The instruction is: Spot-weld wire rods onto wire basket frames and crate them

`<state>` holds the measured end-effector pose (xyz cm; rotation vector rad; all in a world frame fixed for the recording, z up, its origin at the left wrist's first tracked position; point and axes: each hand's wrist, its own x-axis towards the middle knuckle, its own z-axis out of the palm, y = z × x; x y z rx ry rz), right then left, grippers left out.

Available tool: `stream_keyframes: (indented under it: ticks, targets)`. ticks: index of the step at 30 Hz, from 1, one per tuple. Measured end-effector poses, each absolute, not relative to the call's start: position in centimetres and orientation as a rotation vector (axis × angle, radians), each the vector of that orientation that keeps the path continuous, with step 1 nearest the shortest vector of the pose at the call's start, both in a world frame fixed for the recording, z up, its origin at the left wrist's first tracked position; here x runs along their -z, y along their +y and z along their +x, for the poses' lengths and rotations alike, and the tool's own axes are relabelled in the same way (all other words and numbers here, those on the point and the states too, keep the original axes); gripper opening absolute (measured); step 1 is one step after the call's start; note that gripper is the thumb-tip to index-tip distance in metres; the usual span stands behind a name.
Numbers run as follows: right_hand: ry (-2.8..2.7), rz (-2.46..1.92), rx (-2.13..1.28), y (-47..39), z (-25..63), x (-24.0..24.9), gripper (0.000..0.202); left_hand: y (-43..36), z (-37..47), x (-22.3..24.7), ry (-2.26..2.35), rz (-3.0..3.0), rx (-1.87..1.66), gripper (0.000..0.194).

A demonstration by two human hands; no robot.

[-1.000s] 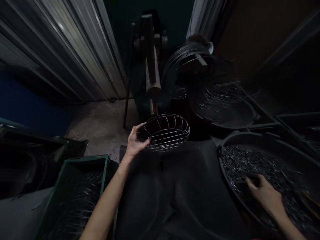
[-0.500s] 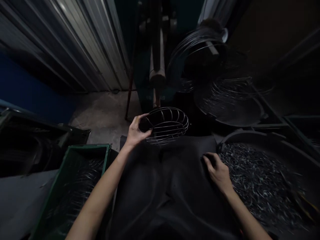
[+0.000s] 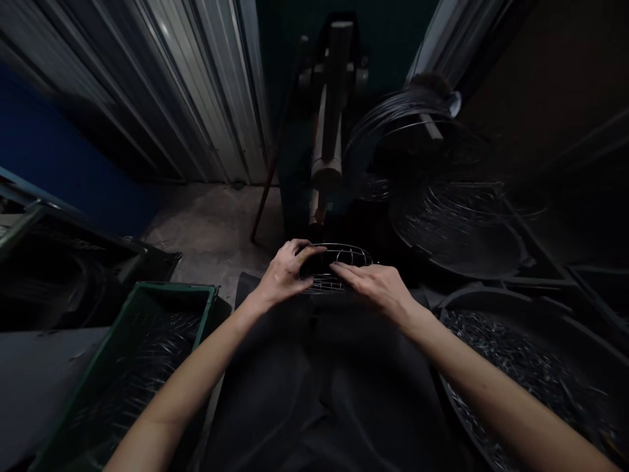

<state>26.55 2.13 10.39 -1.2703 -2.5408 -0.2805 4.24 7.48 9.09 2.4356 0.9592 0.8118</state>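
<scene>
A round wire basket (image 3: 328, 286) of thin bright metal rods stands tilted just beyond my lap, under the machine's arm. My left hand (image 3: 285, 272) is closed on its left rim, thumb below and fingers above. My right hand (image 3: 376, 283) reaches to the basket's right side with its fingers pressed together, pointing left. A thin curved wire shows by those fingertips; I cannot tell whether it is loose or one of the basket's ribs. A dark apron (image 3: 319, 380) covers my lap.
The machine's cylindrical arm (image 3: 327, 174) juts out above the basket. A green crate (image 3: 211, 298) of curved wires is at left; a round pan (image 3: 457, 298) of short wire pieces at right. Wire coils (image 3: 388, 108) hang behind another pan (image 3: 472, 265).
My right hand has moved left and forward from beside the pan of wire pieces to the basket. The basket is tipped flatter to my view, still in my left hand. The view has shifted slightly.
</scene>
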Motion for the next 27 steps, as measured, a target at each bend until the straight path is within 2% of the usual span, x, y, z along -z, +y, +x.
stream_keyframes:
  ticks: [5,13,27]
  targets:
    - [-2.518,-1.016,0.558,2.9,26.0,-10.5,0.033,7.6,3.9,-8.9,1.001,2.341,-0.848,0.057]
    - [-2.531,-1.142,0.553,4.1,25.2,-10.6,0.039,8.5,2.9,-8.4,0.984,2.315,-0.96,0.059]
    - [-2.436,-0.913,0.745,5.2,25.4,-10.4,0.032,9.2,2.9,-8.7,0.959,2.247,-0.993,0.058]
